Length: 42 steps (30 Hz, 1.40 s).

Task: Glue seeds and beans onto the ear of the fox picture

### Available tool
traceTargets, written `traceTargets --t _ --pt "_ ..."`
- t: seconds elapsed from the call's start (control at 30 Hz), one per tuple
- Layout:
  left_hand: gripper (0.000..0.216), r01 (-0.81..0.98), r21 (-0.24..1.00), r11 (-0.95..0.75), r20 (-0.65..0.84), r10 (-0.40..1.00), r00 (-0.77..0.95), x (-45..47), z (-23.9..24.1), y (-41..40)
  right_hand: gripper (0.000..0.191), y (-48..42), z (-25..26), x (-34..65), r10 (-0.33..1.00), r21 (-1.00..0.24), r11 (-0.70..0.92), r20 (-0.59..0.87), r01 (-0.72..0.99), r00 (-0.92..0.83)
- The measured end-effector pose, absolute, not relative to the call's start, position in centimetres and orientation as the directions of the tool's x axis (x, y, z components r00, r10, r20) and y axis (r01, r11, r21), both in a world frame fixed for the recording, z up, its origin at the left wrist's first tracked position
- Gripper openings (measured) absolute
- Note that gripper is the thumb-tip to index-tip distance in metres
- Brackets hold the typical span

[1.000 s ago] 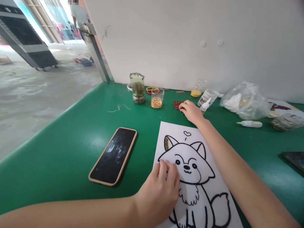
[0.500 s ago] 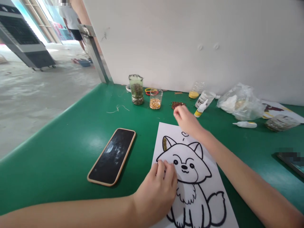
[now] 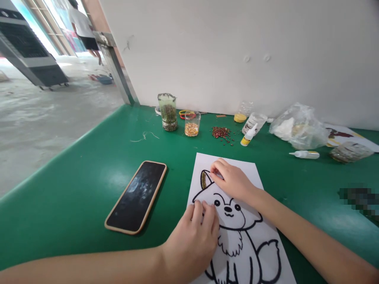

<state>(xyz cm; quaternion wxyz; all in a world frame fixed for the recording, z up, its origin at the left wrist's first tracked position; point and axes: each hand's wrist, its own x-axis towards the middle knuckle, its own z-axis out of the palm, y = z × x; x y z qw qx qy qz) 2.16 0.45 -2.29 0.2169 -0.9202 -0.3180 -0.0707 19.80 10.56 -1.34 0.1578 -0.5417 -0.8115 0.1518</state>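
A white sheet with a black outline drawing of a fox lies on the green table. Small brownish-yellow grains fill a strip inside the fox's left ear. My right hand is over the ears, thumb and fingertips pinched beside the grain strip; anything between them is too small to make out. My left hand rests on the sheet's left side with curled fingers, at the edge of the fox's face. Its fingertips are closed together, and whether they hold anything is hidden. Beyond the sheet lies a pile of dark red seeds.
A phone lies left of the sheet. Along the wall stand a green cup of seeds, a cup of corn kernels, a glue bottle and a plastic bag. Another glue bottle lies right. A person is far left.
My right hand has come back from the red seed pile to the fox's ear, uncovering the pile. My left hand stays on the sheet. The person in the background has shifted left.
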Motion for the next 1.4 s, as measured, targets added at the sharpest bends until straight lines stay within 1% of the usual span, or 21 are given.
traceTargets --t 0.3,0.5,0.63,0.97,1.13,1.4 --pt "0.043 0.599 -0.344 -0.723 0.261 0.539 0.801 2.07 -2.38 0.54 0.007 10.41 -1.78 19.56 0.912 -0.408 0.409 0.155 0.816 -0.379" --pt "0.043 0.6 -0.345 -0.722 0.256 0.543 0.8 2.07 -2.28 0.47 0.006 10.69 -1.77 20.06 0.913 -0.465 0.405 0.15 0.788 -0.38" --pt "0.043 0.607 -0.346 -0.715 0.272 0.543 0.794 2.08 -2.29 0.41 0.006 10.87 -1.75 20.43 0.896 -0.486 0.435 0.152 0.758 -0.417" --pt "0.042 0.605 -0.343 -0.719 0.284 0.534 0.796 2.12 -2.24 0.53 0.006 11.02 -1.99 20.17 0.873 -0.402 0.487 0.188 0.775 -0.451" --pt "0.042 0.598 -0.349 -0.722 0.26 0.539 0.802 2.12 -2.13 0.56 0.007 11.1 -2.2 20.2 0.853 -0.355 0.521 0.226 0.776 -0.47" --pt "0.042 0.599 -0.356 -0.717 0.25 0.545 0.8 2.1 -2.2 0.48 0.011 11.11 -2.09 20.2 0.832 -0.341 0.555 0.225 0.759 -0.507"
